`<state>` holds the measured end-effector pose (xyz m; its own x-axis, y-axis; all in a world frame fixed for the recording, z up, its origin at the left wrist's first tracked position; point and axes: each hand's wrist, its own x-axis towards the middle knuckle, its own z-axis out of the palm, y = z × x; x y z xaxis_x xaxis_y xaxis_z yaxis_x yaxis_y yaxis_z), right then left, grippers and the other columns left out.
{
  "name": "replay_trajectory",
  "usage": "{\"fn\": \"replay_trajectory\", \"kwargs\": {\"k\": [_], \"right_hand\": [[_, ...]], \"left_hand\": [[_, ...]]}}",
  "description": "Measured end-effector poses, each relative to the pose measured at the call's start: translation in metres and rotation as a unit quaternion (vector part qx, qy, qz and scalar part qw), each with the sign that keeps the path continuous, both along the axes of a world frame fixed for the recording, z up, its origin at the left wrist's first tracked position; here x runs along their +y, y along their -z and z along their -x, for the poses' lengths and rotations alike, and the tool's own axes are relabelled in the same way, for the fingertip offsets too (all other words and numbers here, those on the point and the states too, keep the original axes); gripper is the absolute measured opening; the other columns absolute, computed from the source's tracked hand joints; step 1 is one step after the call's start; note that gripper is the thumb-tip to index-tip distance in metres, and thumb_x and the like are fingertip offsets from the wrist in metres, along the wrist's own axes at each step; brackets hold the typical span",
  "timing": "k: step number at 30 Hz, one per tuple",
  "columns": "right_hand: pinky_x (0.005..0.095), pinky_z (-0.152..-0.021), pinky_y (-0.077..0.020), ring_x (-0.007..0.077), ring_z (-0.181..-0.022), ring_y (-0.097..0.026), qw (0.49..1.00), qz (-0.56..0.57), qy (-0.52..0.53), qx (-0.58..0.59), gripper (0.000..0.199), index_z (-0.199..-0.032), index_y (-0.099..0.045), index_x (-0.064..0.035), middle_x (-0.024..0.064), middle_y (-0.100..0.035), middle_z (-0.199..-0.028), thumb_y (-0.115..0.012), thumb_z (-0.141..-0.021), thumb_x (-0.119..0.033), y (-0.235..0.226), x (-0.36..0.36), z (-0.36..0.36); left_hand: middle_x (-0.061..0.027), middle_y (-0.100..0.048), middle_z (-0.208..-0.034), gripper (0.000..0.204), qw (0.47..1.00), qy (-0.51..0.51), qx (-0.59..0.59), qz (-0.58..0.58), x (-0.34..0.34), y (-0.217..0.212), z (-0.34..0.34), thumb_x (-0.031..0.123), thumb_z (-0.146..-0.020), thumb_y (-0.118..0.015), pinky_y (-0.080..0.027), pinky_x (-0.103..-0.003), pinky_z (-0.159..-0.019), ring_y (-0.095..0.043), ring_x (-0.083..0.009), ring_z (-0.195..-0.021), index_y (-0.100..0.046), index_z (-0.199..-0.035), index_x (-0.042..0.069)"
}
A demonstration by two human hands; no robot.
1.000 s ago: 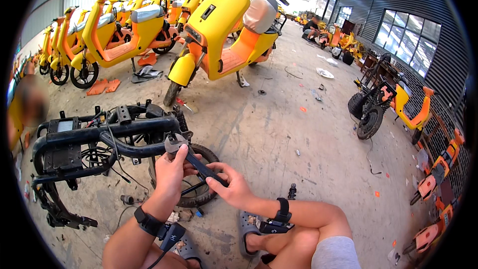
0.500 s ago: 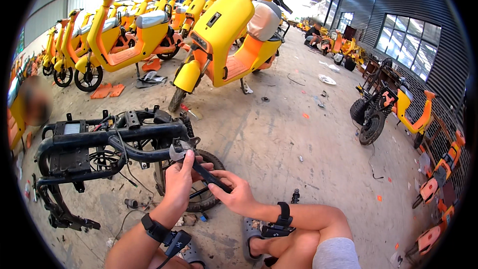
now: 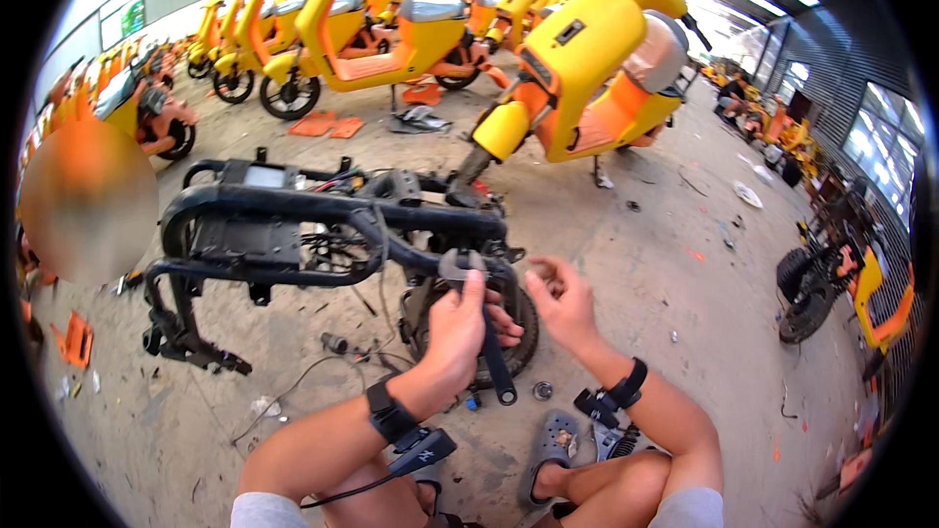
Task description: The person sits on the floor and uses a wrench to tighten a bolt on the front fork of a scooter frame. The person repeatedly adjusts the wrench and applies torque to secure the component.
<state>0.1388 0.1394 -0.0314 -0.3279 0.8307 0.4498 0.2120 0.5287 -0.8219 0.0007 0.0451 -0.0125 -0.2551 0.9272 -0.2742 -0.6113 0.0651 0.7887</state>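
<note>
My left hand [image 3: 458,332] is closed around an adjustable wrench [image 3: 497,367] with a grey jaw and a long black handle. The jaw lies against the front end of a bare black scooter frame [image 3: 245,203], and the handle slants down toward me. Whether the jaw grips a nut there is hidden. Just right of the wrench, my right hand [image 3: 565,305] is raised with its fingers loosely bent and apart, nothing in them. Behind my left hand, a wheel [image 3: 523,332] attached to the frame's front end is partly covered.
Yellow and orange scooters [image 3: 416,39] stand in rows at the far left, with one yellow scooter [image 3: 587,68] closer ahead. Cables [image 3: 293,386], orange panels [image 3: 73,340] and a small round metal part [image 3: 543,390] lie on the floor. Another person [image 3: 732,96] sits far right.
My right hand has let go of the wrench handle and moved off to its right. The handle has swung to point more toward me. The whole view has shifted left.
</note>
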Motion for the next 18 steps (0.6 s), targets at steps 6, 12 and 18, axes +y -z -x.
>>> {"fn": "replay_trajectory", "kwargs": {"k": [6,12,18], "right_hand": [[0.0371,-0.058,-0.0513,0.027,-0.061,-0.065,0.93,-0.291,0.001,-0.226,0.033,-0.099,-0.061,-0.0058,0.0086,-0.067,-0.083,-0.069,-0.083,-0.034,-0.026,0.029,0.033],[0.0391,-0.049,-0.0487,0.03,-0.058,-0.062,0.86,-0.393,0.04,-0.323,0.025,-0.078,-0.053,-0.0074,0.01,-0.057,-0.069,-0.062,-0.086,-0.029,-0.027,0.027,0.049],[0.0381,-0.046,-0.0466,0.0305,-0.053,-0.061,0.873,-0.387,0.087,-0.283,0.03,-0.073,-0.053,-0.0081,0.0097,-0.058,-0.065,-0.061,-0.089,-0.031,-0.011,0.032,0.051]], "left_hand": [[-0.013,-0.059,-0.07,0.044,0.999,0.038,-0.009,0.03,-0.012,0.003,0.004,0.042,-0.101,-0.042,-0.057,-0.036,-0.054,-0.065,-0.0254,-0.06,-0.048,-0.098,-0.002],[-0.0112,-0.06,-0.072,0.042,0.997,0.06,0.001,0.039,-0.009,0.012,0.013,0.042,-0.1,-0.044,-0.057,-0.037,-0.057,-0.065,-0.024,-0.062,-0.049,-0.099,0.0],[-0.0109,-0.06,-0.072,0.041,0.997,0.064,0.003,0.043,-0.007,0.009,0.015,0.041,-0.1,-0.043,-0.056,-0.039,-0.059,-0.065,-0.0247,-0.063,-0.049,-0.101,0.0]]}}
